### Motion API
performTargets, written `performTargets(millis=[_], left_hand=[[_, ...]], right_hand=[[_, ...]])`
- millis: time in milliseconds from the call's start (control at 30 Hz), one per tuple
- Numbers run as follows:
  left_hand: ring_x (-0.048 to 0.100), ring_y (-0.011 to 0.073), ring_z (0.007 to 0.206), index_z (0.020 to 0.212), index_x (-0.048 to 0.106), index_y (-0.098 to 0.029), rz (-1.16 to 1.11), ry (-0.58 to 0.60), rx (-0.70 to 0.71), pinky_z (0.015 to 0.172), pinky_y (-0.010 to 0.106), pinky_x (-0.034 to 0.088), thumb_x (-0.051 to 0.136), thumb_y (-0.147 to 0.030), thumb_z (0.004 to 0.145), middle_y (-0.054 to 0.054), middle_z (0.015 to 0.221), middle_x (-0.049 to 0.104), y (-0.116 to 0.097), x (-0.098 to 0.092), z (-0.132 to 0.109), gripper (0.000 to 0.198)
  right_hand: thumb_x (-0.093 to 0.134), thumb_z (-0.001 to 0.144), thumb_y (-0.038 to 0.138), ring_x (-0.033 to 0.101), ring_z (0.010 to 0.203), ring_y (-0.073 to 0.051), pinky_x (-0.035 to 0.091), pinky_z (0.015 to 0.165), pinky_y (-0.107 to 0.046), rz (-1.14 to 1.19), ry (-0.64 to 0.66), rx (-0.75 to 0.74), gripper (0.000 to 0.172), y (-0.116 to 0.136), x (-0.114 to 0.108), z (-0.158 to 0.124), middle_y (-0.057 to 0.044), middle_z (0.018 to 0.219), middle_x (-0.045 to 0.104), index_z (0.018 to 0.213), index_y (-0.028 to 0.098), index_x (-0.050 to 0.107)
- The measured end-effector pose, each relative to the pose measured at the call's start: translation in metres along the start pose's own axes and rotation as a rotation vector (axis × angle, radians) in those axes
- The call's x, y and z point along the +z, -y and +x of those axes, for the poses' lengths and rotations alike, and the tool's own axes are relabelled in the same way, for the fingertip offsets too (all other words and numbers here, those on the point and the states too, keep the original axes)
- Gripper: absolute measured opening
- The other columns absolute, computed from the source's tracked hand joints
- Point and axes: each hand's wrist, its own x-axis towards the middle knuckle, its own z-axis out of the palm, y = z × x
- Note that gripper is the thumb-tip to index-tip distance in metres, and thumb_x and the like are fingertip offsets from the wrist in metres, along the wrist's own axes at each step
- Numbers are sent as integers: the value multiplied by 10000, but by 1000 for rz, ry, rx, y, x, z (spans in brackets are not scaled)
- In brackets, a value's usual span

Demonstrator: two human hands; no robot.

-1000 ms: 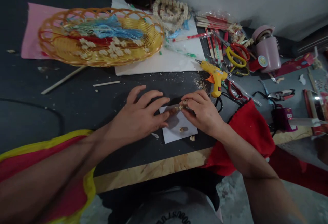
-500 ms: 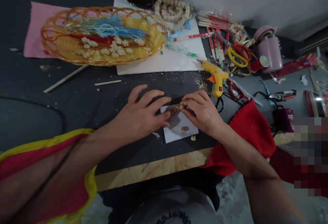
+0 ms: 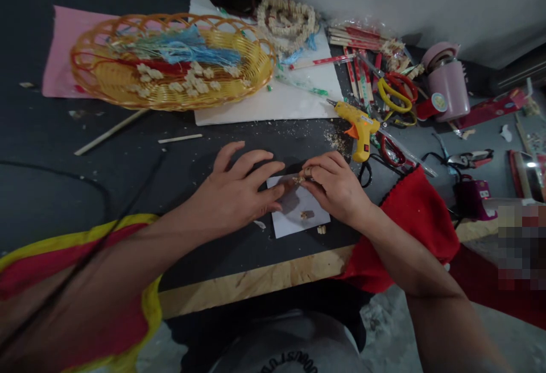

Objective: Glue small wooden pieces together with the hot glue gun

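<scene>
My right hand (image 3: pixel 335 188) pinches a small pale wooden piece (image 3: pixel 298 180) between thumb and fingertips, just above a white card (image 3: pixel 284 222). My left hand (image 3: pixel 239 191) is spread open over the card's left edge, its fingers apart and nothing seen in them. On the card lies one small wooden piece (image 3: pixel 303 215). Another small wooden piece (image 3: pixel 321 229) rests on the dark table just off the card's lower right corner. The exact shape of the held piece is partly hidden by my fingers.
A wicker basket (image 3: pixel 170 103) with blue tassels and pale clusters stands at the back left. A yellow glue gun (image 3: pixel 360 131) lies right of my hands, near scissors (image 3: pixel 394 97) and a pink container (image 3: pixel 450 86). Red cloth (image 3: pixel 420 214) drapes over the wooden table edge (image 3: pixel 264 282).
Both hands hold nearly the same pose, with the right still pinching the piece. The dark cord over my left forearm has shifted. At far right, a blurred region has moved slightly.
</scene>
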Motion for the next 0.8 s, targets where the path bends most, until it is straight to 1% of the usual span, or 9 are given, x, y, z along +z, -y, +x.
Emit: performTargets(millis=[100, 167, 267, 333, 400, 533, 700, 800], left_hand=[[485, 281, 1306, 1142, 675, -310, 2, -18, 9, 1154, 566, 285, 592, -469, 950, 46, 1331, 631, 1, 1, 0, 262], [486, 282, 1309, 1185, 666, -319, -7, -2, -6, 1155, 562, 281, 578, -470, 961, 45, 1331, 627, 0, 0, 0, 284], [494, 280, 1309, 1214, 661, -334, -24, 3, -25, 1160, 562, 273, 563, -452, 974, 35, 1318, 635, -1, -1, 0, 285], [496, 280, 1306, 1208, 665, -337, -35, -5, -29, 1160, 565, 271, 561, -446, 977, 31, 1316, 640, -1, -1, 0, 276], [486, 286, 1313, 1212, 662, -329, -37, 11, -26, 1156, 576, 275, 560, -438, 979, 41, 1330, 633, -1, -1, 0, 276], [455, 292, 1338, 1190, 665, -295, -38, 17, -17, 1162, 592, 266, 578, -453, 966, 58, 1353, 613, -1, 0, -1, 287], [504, 292, 1292, 1145, 670, -298, -17, -15, -10, 1127, 593, 318, 586, -450, 960, 46, 1312, 643, -1, 0, 0, 254], [520, 284, 1280, 1117, 676, -308, 20, -43, 7, 1129, 576, 323, 577, -451, 963, 31, 1292, 651, -1, 0, 1, 232]], right_hand=[[595, 953, 249, 601, 986, -245, 504, 902, -436, 20, -20, -33, 107, -2, -2, -1, -111, 1055, 711, 970, 178, 674], [616, 943, 255, 608, 993, -249, 505, 898, -439, 19, -39, -46, 110, -3, -3, -1, -116, 1051, 710, 988, 172, 672], [611, 941, 231, 608, 974, -245, 511, 886, -430, 6, -42, -51, 89, -3, -3, -1, -111, 1035, 712, 969, 176, 675], [591, 950, 224, 600, 956, -240, 513, 880, -421, 0, -31, -45, 97, -3, -3, -1, -102, 1028, 714, 942, 184, 679], [574, 962, 233, 591, 943, -237, 515, 873, -411, -4, -26, -40, 124, -3, -2, 0, -96, 1017, 717, 924, 186, 682], [568, 971, 237, 595, 939, -232, 512, 875, -402, 7, -34, -35, 145, -2, 0, 0, -99, 1000, 726, 916, 174, 686], [583, 967, 243, 604, 957, -234, 503, 874, -409, 18, -8, 31, 130, -1, 1, -1, -92, 1029, 733, 920, 181, 688], [582, 967, 242, 605, 973, -238, 498, 875, -414, 14, -3, 58, 131, 0, 2, -1, -90, 1041, 733, 921, 182, 689]])
